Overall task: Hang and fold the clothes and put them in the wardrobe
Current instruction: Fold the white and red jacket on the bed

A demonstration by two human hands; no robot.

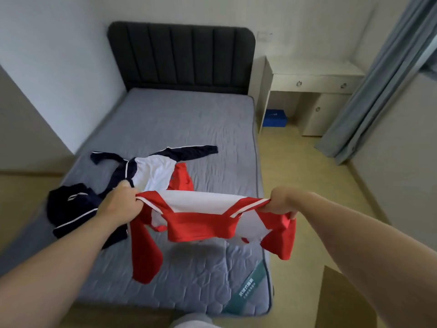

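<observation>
A red and white jacket (201, 218) hangs stretched between my hands above the foot of the bed. My left hand (119, 203) grips one shoulder and my right hand (282, 202) grips the other; both sleeves dangle down. Behind it a navy and white jacket (151, 169) lies spread on the grey mattress (189, 119), with a red garment (182, 177) partly under it. A dark navy garment (71, 209) with white stripes sits crumpled at the mattress's left edge.
The bed has a dark padded headboard (182, 55). A white desk (312, 79) stands to its right with a blue box (274, 118) underneath. Grey curtains (378, 79) hang at the far right. A brown cardboard surface (343, 301) is at the lower right.
</observation>
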